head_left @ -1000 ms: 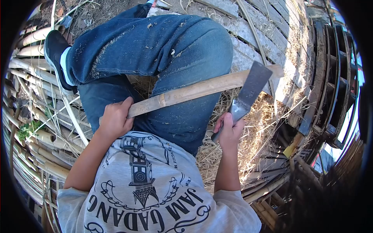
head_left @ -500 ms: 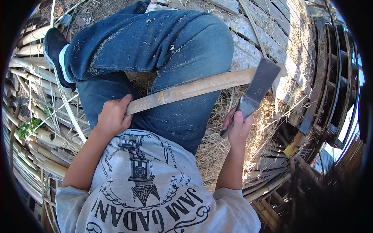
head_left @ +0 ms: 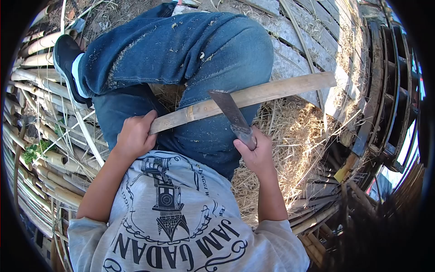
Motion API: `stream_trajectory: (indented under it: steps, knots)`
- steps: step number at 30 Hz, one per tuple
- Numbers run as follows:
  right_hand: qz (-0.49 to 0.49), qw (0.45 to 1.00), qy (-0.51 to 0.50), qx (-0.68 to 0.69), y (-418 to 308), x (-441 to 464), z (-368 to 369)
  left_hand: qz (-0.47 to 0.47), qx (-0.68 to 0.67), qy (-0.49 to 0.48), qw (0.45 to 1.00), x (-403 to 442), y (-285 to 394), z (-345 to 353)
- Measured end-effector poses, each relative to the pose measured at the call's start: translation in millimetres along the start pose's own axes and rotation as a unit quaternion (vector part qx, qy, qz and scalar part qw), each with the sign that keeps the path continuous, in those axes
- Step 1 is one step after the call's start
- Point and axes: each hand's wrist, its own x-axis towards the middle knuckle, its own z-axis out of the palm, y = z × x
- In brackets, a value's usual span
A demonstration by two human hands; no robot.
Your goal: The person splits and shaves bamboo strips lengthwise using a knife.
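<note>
A long split bamboo strip (head_left: pixel 285 89) lies slantwise over my jeans, its far end out to the right past the knee. My left hand (head_left: pixel 136 135) is closed round its near end. In my right hand (head_left: pixel 256 152) is the grip of a broad-bladed cleaver (head_left: pixel 230 109), whose dark blade crosses the strip near its middle, just right of a node. Whether the edge touches the bamboo I cannot tell. The handle is mostly hidden by my fingers.
Pale shavings (head_left: pixel 290 158) cover the ground to the right. Bamboo poles (head_left: pixel 50 181) are stacked on the left. Weathered boards (head_left: pixel 299 54) lie beyond my knee, and a dark slatted frame (head_left: pixel 389 90) stands at the far right. A green plant (head_left: pixel 36 152) grows among the poles.
My right hand has moved left and slightly down, swinging the cleaver blade from the strip's right part to its middle. My left hand still holds the near end.
</note>
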Motion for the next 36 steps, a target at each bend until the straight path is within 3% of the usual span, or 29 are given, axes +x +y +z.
stream_trajectory:
  steps: [1,2,3,4,5,6,8,13,15,26,28,33,35,36]
  knots:
    - [-0.001,1.0,0.0,-0.003,6.3,0.3,-4.7,0.001,-0.002,0.002,1.0,2.4,-0.3,-0.5]
    - [0.076,0.985,0.061,0.145,16.4,-1.2,-9.5,-0.004,-0.002,-0.003,1.0,2.2,0.0,-1.2]
    - [0.153,0.938,0.119,0.288,18.7,-0.9,-10.4,-0.012,-0.001,-0.01,1.0,-0.7,-0.1,-0.2]
    - [0.157,0.862,0.18,0.446,13.1,2.7,-9.2,-0.019,-0.003,-0.012,1.0,-3.3,-0.5,1.2]
    - [0.16,0.861,0.178,0.449,13.1,-0.1,-4.7,-0.017,0.002,-0.01,1.0,-3.8,-0.6,0.7]
    - [0.142,0.932,0.127,0.309,13.0,-1.1,-1.6,-0.01,0.007,-0.005,1.0,-1.6,-0.4,-0.9]
    - [0.059,0.994,0.048,0.072,5.6,0.3,6.3,-0.004,0.002,-0.006,1.0,-1.1,-3.1,-0.7]
    - [0.092,0.988,0.053,0.114,13.2,0.8,12.0,-0.012,-0.017,-0.019,1.0,0.5,2.0,-3.0]
    - [0.107,0.925,0.167,0.323,15.6,0.6,27.9,-0.011,-0.011,-0.016,1.0,0.8,3.5,-4.7]
    - [0.126,0.888,0.221,0.382,2.4,-7.5,31.3,-0.021,0.009,-0.014,1.0,11.7,24.8,-0.4]
    - [0.168,0.952,0.116,0.227,7.0,-23.4,27.8,-0.018,0.019,-0.027,0.999,12.0,21.9,-1.0]
    - [0.183,0.93,0.19,0.254,3.9,-20.5,20.3,-0.006,-0.015,-0.022,1.0,22.8,27.4,6.3]
    - [0.216,0.936,0.085,0.266,-4.4,-16.8,20.0,-0.005,-0.032,-0.005,0.999,26.1,30.9,5.9]
    - [0.083,0.989,0.07,0.105,-13.5,-7.4,14.7,-0.006,-0.032,-0.014,0.999,25.4,30.8,3.0]
